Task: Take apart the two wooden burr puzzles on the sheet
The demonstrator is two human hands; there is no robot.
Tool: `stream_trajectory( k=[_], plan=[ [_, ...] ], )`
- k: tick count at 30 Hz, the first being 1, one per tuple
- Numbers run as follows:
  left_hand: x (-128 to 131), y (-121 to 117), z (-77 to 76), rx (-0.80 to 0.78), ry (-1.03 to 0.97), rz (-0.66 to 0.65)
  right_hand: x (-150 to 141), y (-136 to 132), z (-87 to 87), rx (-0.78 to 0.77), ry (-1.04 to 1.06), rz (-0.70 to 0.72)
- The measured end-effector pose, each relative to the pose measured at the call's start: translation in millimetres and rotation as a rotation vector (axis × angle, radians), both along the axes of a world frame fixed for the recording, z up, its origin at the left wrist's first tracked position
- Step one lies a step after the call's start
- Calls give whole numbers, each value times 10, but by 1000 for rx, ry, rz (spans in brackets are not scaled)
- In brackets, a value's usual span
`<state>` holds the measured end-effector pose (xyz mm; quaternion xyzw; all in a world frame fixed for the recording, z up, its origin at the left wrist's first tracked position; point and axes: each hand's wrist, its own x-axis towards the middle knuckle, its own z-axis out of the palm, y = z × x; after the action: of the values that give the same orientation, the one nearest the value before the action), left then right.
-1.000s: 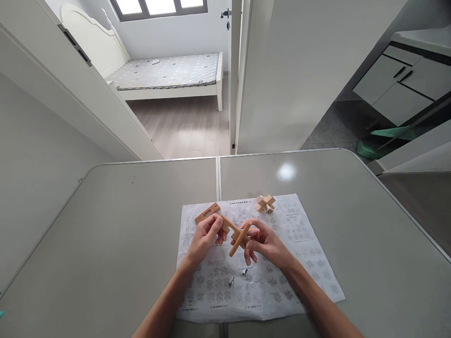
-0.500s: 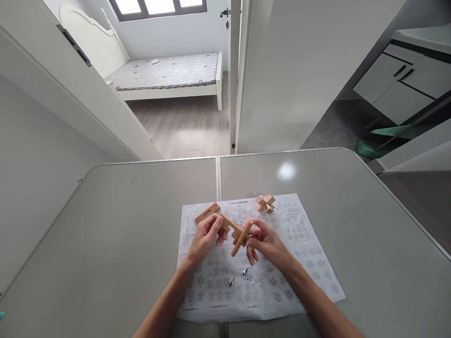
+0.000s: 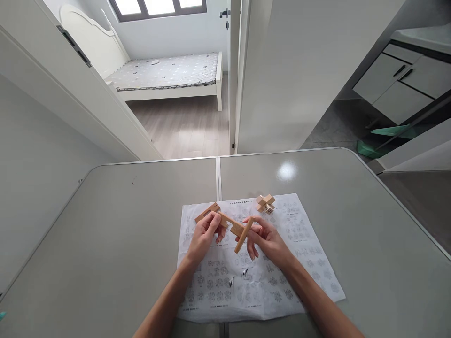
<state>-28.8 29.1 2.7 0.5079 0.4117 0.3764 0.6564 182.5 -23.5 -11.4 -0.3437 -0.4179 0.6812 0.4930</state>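
With the left hand pinching one end of the bar and the right hand gripping the rod across its other end, steady, light pressure should best avoid twisting them above the sheet.

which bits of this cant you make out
All in the head view:
- Small print and drawings on the paper sheet: too small.
- Near end of the slotted wooden block: behind the left hand.
- Far end of the notched wooden piece: covered by the wooden stick and right hand.
- Black-and-white scraps: too small to identify.
- Teal object: cut off by the left edge.
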Motion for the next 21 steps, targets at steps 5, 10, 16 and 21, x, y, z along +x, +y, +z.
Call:
stream_trajectory(
  k=[5, 10, 16, 21],
  plan=[
    [0, 0, -6, -5, 3, 15, 1, 2, -8, -6, -7, 6],
    [5, 0, -3, -17, 1, 22, -4, -4, -37, -25, -19, -10],
    [8, -6, -18, -13, -2, 36, -2, -14, -90, -25, 6, -32],
    [10, -4, -59, -32, -42, 83, 14, -15, -142, -40, 29, -50]
  ],
)
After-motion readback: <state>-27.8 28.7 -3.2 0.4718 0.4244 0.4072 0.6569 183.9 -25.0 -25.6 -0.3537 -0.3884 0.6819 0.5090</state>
